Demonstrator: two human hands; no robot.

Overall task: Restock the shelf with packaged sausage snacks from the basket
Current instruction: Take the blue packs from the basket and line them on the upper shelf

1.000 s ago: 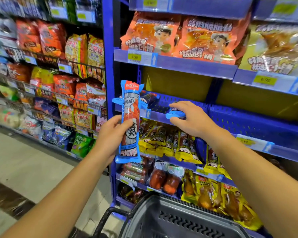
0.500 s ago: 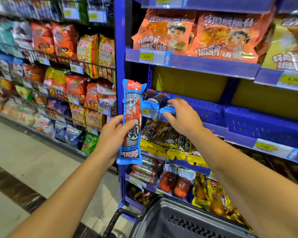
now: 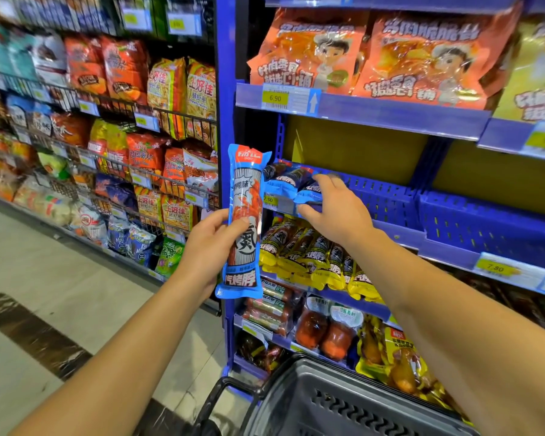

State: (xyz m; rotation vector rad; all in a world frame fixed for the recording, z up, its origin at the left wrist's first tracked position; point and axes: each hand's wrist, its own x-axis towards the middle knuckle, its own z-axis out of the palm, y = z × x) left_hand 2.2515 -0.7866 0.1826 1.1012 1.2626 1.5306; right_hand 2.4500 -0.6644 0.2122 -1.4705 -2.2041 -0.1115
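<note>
Far left: aisle racks of chip & snack bags [image 3: 167, 99], tiled floor [image 3: 44, 294] below. Left hand [image 3: 213, 243] grips a blue sausage snack pack [image 3: 244, 221], held upright in front of the blue shelf unit's left post, thumb across the pack's front, fingers behind. Just right of it, on the blue perforated shelf tray [image 3: 381, 199], 2–3 more blue sausage packs [image 3: 285, 180] lie at the tray's left end. Right hand [image 3: 334, 212] is on the rightmost one [image 3: 309, 193], fingers curled over its near end, thumb under at the shelf lip. Rest of that tray to the right holds no packs. Shelf below: yellow-ended sausage packs [image 3: 315, 256] in a row. Shelf above: orange snack bags [image 3: 312, 55]. Near, bottom centre-right: grey shopping basket [image 3: 296, 401] w/ black handle; contents not visible.
</note>
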